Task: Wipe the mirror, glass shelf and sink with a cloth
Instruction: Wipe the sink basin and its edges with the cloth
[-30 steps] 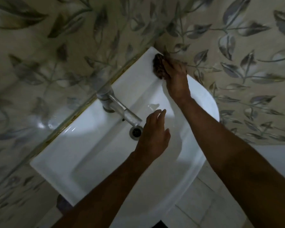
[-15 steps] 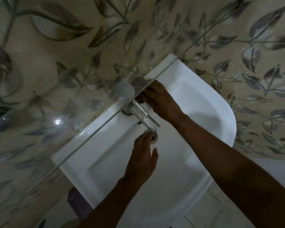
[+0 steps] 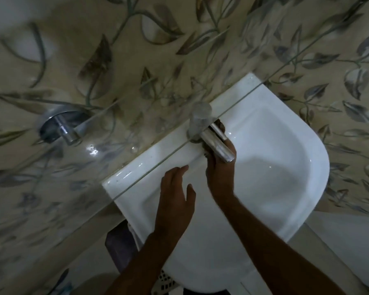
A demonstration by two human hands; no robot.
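The right hand is wrapped around the brown cloth under the tap, at the sink's back edge. The left hand hovers, fingers loose (holding nothing). Rubbing hard could bump knuckles on the tap, or the glass shelf above.

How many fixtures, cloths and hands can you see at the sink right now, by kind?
Sinks: 1, white sink
Taps: 1, chrome tap
Glass shelves: 1, glass shelf
Cloths: 1, dark cloth
Hands: 2, left hand, right hand
Total: 6
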